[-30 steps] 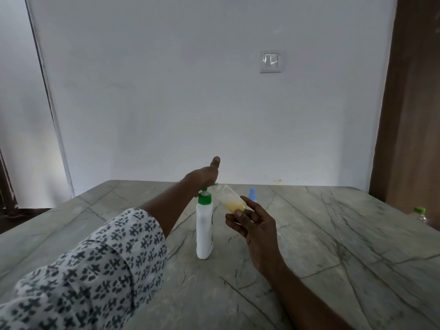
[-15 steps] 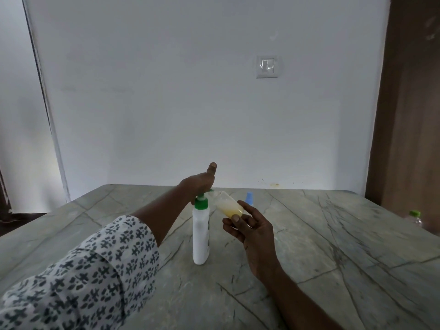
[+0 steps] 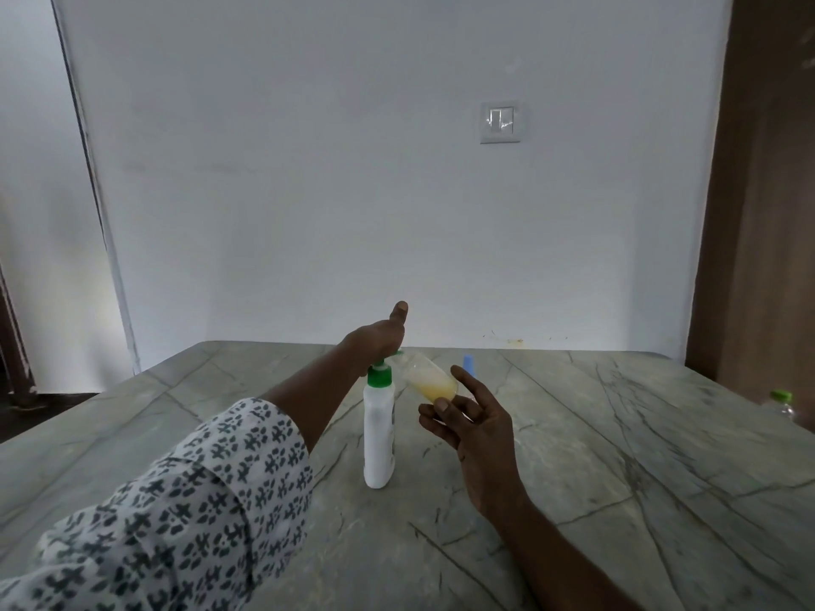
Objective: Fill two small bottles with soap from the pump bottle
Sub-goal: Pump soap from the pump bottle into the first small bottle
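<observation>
Head view: person's left hand [image 3: 375, 341] is sitting on top of the green pump head [image 3: 380, 376] of the white pump bottle [image 3: 378, 434], back of the hand facing the camera. Thumb is sticking straight up, clear of the pump. The other fingers are folding down over the far side of the pump head; how tightly they are curling, cannot tell. Pump bottle is standing upright on the grey marble table [image 3: 617, 434], roughly mid-table, between the two forearms. A patterned black-and-white sleeve [image 3: 176, 500] is covering the left forearm up to about mid-arm.

Right hand [image 3: 476, 429] is holding the small clear bottle [image 3: 430, 381] just to the right of the pump head, off the table. Thumb and fingertips are pinching its lower end; the remaining fingers are spreading loosely. Small bottle is tilting, mouth pointing up-left and sitting right at the green nozzle under the left hand. Yellowish soap is pooling in its lower part, roughly half the body.

A blue-capped item [image 3: 468, 364] is showing just behind the right hand's fingers, mostly hidden. A green-capped clear bottle [image 3: 779, 403] is standing at the table's far right edge, well apart. A wall switch [image 3: 500, 122] is sitting on the white wall behind.
</observation>
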### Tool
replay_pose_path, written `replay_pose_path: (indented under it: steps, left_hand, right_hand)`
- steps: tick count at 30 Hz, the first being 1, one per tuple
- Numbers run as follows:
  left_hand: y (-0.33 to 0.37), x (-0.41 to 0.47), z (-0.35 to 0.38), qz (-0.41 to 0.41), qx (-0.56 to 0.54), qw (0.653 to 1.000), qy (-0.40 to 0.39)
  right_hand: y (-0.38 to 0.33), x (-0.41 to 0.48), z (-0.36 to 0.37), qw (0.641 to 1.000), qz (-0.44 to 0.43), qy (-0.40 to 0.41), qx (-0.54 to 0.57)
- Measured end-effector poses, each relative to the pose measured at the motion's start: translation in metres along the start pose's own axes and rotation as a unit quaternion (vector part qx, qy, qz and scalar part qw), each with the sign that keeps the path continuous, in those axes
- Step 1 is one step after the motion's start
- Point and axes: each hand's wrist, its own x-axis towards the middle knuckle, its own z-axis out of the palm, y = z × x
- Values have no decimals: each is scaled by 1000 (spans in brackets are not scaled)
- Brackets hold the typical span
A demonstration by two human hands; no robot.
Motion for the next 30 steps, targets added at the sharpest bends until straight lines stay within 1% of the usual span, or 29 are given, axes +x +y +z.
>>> replay_pose_path:
  steps: [13,24,30]
  left_hand:
    - [0,0,-1,2,-15,1000,-6]
    - [4,5,-3,8,4,1000,-6]
    - [-3,6,3,6,1,1000,-1]
  right_hand:
    - [-1,1,0,1000,8,6,-16]
    - [-2,4,1,1000,7,8,-7]
    - [0,3,-1,999,4,9,-31]
